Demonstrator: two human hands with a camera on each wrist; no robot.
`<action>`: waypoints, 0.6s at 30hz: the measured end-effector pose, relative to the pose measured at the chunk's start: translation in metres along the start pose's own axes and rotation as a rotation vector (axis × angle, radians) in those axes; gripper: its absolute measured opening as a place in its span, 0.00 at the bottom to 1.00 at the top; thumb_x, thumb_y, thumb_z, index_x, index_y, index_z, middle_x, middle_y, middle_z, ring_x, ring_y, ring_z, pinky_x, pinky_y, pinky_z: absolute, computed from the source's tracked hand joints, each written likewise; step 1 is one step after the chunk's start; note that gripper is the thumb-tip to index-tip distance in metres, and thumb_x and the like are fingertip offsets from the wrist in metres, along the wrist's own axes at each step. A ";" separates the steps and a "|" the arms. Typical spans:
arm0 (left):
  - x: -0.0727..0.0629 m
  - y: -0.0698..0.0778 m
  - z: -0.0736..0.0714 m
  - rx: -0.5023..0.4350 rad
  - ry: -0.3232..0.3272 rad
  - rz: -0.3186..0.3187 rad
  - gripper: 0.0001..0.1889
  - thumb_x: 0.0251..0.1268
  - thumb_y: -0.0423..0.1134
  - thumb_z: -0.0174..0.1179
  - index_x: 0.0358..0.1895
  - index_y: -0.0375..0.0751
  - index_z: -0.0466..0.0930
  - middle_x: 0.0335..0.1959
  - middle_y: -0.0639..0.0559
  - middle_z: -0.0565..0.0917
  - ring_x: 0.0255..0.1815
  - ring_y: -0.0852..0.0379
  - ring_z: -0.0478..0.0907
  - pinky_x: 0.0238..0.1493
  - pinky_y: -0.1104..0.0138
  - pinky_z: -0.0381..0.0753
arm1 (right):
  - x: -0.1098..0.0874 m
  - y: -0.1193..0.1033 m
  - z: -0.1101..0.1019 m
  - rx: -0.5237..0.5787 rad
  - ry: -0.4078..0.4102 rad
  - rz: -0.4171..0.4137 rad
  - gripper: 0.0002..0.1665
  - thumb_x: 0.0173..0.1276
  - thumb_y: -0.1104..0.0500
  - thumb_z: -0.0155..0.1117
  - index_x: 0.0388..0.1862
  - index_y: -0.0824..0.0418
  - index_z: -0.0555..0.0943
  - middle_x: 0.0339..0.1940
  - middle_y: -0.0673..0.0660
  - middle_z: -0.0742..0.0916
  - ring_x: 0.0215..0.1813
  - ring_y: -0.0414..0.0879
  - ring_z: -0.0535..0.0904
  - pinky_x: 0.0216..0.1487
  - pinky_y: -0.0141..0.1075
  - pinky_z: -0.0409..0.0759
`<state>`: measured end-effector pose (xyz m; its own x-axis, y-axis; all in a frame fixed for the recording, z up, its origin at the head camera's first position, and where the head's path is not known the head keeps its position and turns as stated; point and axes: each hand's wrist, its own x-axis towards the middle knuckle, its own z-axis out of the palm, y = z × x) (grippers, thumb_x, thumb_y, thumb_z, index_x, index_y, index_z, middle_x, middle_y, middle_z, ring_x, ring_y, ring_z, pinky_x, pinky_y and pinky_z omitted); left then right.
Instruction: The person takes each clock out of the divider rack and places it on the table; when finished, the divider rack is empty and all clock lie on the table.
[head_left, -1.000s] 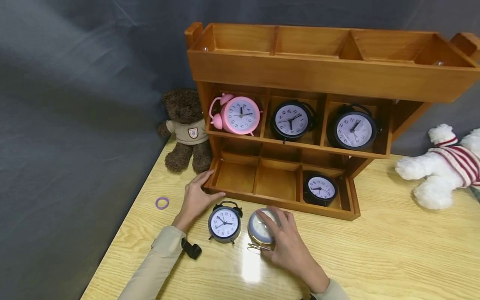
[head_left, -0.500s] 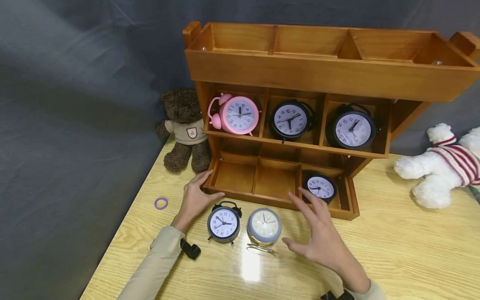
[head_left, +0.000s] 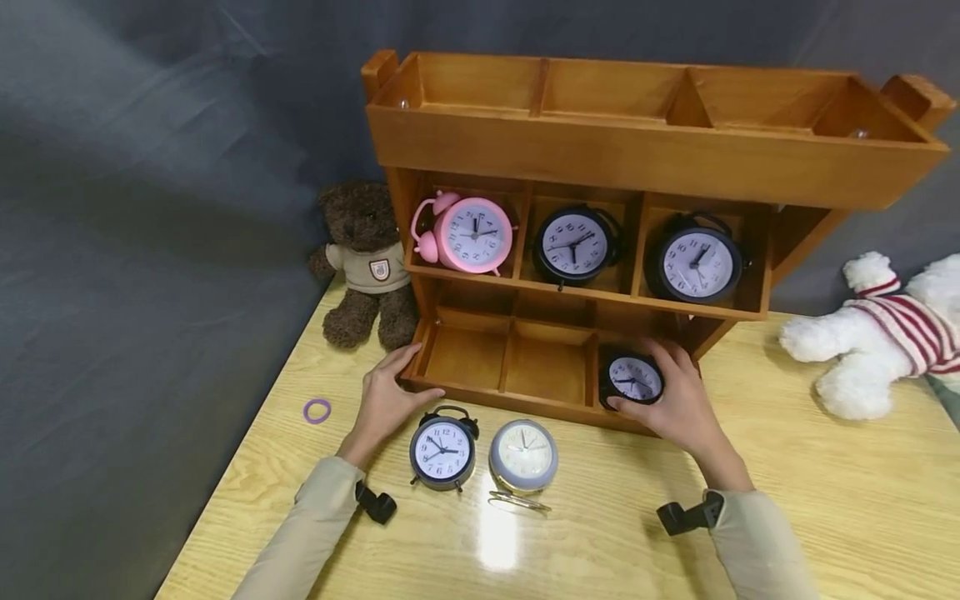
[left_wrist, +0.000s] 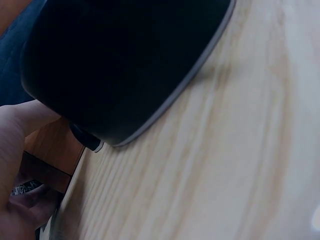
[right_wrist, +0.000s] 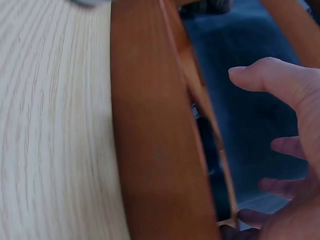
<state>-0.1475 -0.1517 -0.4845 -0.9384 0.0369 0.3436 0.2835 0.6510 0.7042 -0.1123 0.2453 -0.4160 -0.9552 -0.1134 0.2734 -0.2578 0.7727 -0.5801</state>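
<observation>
My left hand [head_left: 386, 404] rests at the lower left corner of the wooden shelf [head_left: 540, 407], fingers along its side and thumb straight towards its front board. Near that thumb, a black twin-bell alarm clock [head_left: 442, 450] lies face up; its dark body [left_wrist: 125, 65] fills much of the left wrist view. At the lower right compartment, my right hand [head_left: 678, 400] is around a black alarm clock [head_left: 633, 382], thumb over its lower edge and fingers at the far side. In the right wrist view its thumb [right_wrist: 260, 75] and fingers are spread wide apart.
A grey clock [head_left: 523, 454] lies on the table with a gold wire loop [head_left: 519, 502] at its lower edge. A pink clock [head_left: 476, 235] and two black clocks fill the middle row. A purple ring [head_left: 317, 411], a brown bear [head_left: 363, 267] and a white plush toy [head_left: 877, 333] flank the shelf.
My right hand has let go of the grey clock and moved right and up to the black clock in the lower right compartment. The left hand stays at the shelf corner.
</observation>
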 end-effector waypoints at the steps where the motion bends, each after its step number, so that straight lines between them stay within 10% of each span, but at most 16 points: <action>1: 0.000 0.000 0.000 -0.001 0.001 0.001 0.42 0.36 0.48 0.81 0.63 0.45 0.77 0.62 0.39 0.78 0.63 0.39 0.75 0.63 0.49 0.75 | 0.002 0.003 0.002 -0.007 -0.019 0.019 0.54 0.41 0.56 0.83 0.67 0.65 0.67 0.65 0.75 0.68 0.62 0.72 0.66 0.54 0.68 0.68; 18: 0.000 0.001 -0.002 -0.010 -0.018 -0.030 0.43 0.36 0.47 0.81 0.64 0.45 0.76 0.63 0.40 0.77 0.64 0.39 0.74 0.64 0.50 0.74 | 0.015 0.013 0.012 -0.142 -0.193 0.113 0.48 0.46 0.55 0.79 0.65 0.71 0.69 0.59 0.78 0.74 0.59 0.73 0.68 0.57 0.64 0.65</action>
<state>-0.1468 -0.1521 -0.4825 -0.9498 0.0308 0.3113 0.2570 0.6442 0.7204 -0.1314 0.2469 -0.4286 -0.9903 -0.1283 0.0536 -0.1382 0.8658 -0.4810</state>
